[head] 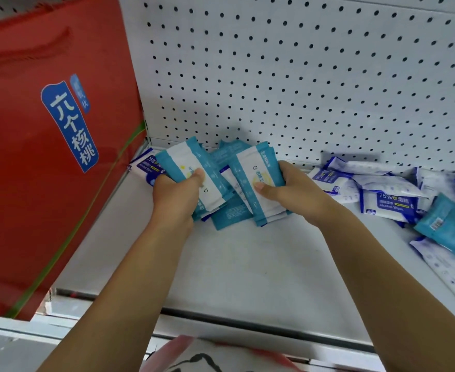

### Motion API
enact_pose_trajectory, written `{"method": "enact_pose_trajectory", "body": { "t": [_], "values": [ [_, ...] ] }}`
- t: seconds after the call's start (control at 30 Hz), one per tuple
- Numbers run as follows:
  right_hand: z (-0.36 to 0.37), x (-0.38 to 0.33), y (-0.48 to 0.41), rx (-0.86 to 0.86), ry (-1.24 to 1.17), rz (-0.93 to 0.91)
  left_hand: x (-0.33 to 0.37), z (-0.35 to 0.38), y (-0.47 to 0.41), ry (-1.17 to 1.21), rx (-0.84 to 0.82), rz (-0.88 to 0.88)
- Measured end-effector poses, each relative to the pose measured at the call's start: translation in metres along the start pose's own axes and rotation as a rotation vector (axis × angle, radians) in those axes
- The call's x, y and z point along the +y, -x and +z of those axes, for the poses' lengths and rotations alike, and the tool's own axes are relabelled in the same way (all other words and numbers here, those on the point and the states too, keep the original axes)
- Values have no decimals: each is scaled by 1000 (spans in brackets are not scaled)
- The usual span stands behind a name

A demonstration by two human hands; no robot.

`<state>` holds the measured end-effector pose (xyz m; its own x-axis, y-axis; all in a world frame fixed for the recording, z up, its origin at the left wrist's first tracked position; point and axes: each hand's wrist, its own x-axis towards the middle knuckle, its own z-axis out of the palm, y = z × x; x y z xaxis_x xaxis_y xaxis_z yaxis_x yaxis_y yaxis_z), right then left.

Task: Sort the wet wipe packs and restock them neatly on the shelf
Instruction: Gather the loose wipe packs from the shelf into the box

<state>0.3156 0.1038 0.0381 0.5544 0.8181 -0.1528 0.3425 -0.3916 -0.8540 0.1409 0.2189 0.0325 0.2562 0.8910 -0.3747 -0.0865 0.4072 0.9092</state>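
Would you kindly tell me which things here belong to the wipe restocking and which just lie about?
Job: teal packs held by the left hand and the right hand; loose alcohol wipe packs; shelf.
Lying about: red carton, pegboard.

The white shelf (248, 264) carries a red carton (33, 183) at its left end. One alcohol wipe pack (147, 167) lies in the rear left corner. A loose pile of wipe packs (390, 202) covers the right end.

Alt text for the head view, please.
The left hand and right hand each grip a bunch of teal wipe packs over a white shelf. Blue alcohol-wipe packs lie heaped at right; a red bag stands at left.
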Motion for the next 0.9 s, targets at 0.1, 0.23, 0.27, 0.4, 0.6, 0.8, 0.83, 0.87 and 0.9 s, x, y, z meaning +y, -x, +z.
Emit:
{"method": "enact_pose_trajectory", "body": {
  "t": [0.1,0.23,0.27,0.4,0.6,0.8,0.83,0.87,0.9],
  "values": [
    [2,2,3,26,-2,-3,2,-7,2,5,-25,59],
    [5,15,20,199,-192,12,5,-10,12,34,-93,101],
    [5,20,26,249,-292,25,5,-9,15,45,-122,94],
    [-5,34,61,358,-652,77,4,3,26,49,-225,49],
    [-23,53,132,534,-815,126,-15,44,61,14,-589,-48],
    [-31,78,230,751,-885,214,-61,94,111,-291,-1027,-128],
    [-31,82,247,794,-836,246,-69,102,123,-358,-1110,-150],
    [-30,85,264,835,-786,279,-79,108,135,-425,-1189,-162],
    [-29,88,281,881,-753,312,-89,114,147,-489,-1256,-169]
  ]
}}
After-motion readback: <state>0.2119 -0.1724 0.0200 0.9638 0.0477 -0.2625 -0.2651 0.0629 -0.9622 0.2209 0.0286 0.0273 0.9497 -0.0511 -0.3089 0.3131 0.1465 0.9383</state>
